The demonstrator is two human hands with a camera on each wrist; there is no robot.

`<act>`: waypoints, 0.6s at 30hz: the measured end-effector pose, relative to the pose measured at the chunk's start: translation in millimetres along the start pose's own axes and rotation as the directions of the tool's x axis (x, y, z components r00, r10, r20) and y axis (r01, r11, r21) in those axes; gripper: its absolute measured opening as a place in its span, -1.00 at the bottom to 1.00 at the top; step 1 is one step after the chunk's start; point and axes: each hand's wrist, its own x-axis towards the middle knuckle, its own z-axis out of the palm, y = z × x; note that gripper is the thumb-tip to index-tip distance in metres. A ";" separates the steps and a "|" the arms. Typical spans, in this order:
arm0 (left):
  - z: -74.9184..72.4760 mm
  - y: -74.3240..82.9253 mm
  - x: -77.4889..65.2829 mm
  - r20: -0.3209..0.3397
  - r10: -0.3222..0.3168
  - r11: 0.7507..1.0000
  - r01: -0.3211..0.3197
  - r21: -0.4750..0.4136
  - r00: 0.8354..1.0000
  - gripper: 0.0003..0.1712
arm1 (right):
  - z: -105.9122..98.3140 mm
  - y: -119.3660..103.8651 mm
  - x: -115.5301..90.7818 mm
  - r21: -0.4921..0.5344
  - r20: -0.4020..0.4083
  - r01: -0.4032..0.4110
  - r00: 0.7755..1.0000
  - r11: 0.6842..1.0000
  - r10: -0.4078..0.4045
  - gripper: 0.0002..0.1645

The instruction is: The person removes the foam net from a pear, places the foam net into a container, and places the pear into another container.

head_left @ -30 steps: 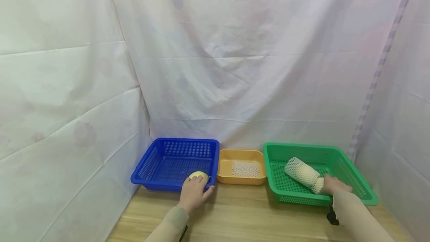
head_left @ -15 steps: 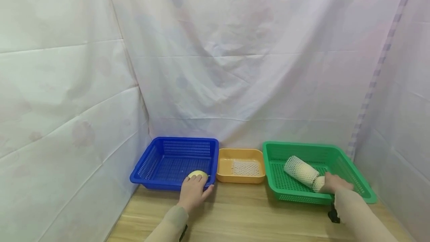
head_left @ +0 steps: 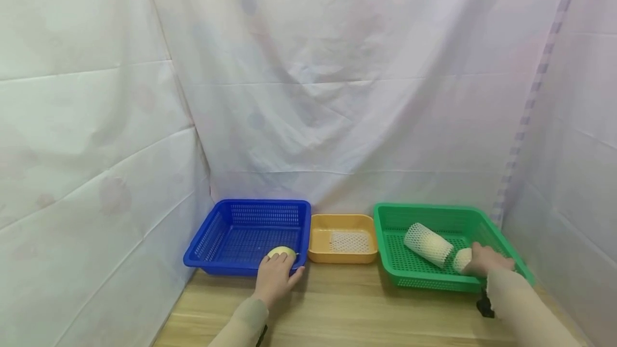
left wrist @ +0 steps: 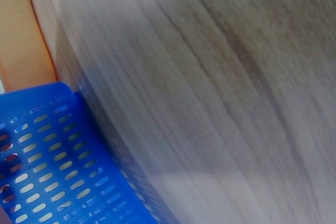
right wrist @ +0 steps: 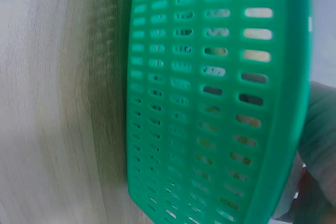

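Observation:
In the head view my left hand (head_left: 273, 277) reaches over the front rim of the blue basket (head_left: 197, 259). Its fingers curl over a pale yellow round fruit (head_left: 281, 251) with a thin stem at its right; the hand hides the lower part. My right hand (head_left: 488, 260) is inside the green basket (head_left: 389, 250), gripping a pale round fruit (head_left: 463, 260) that looks wrapped in white foam net. To its left, slightly apart, lies a white foam net sleeve (head_left: 428, 244) with something pale inside. The right wrist view shows part of that hand (right wrist: 320, 140) behind the basket wall.
Between the two baskets sits a small orange-yellow tray (head_left: 318, 253) holding a flat white foam net (head_left: 350, 241). Everything stands on a wood-grain table (head_left: 347, 304). White cloth (head_left: 337, 122) hangs behind and on both sides.
My right hand has shifted right with the netted fruit, and a gap has opened between it and the foam sleeve. The left hand stays on the yellow fruit. The head view has turned slightly.

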 end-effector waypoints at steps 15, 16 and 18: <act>1.2 -1.0 1.5 -0.007 -0.001 1.000 0.001 -0.021 1.000 -0.52 | -12.6 0.5 -8.0 0.036 -0.107 0.028 0.994 0.999 -0.024 0.16; 1.0 -1.1 1.6 -0.009 0.000 1.000 0.000 -0.022 1.000 -0.52 | -12.7 1.1 -7.8 0.036 -0.105 0.031 0.994 0.999 -0.027 0.18; 1.0 -1.2 1.6 -0.010 0.005 1.000 -0.006 -0.020 1.000 -0.55 | -13.1 1.4 -7.9 0.031 -0.110 0.035 0.993 0.999 -0.032 0.19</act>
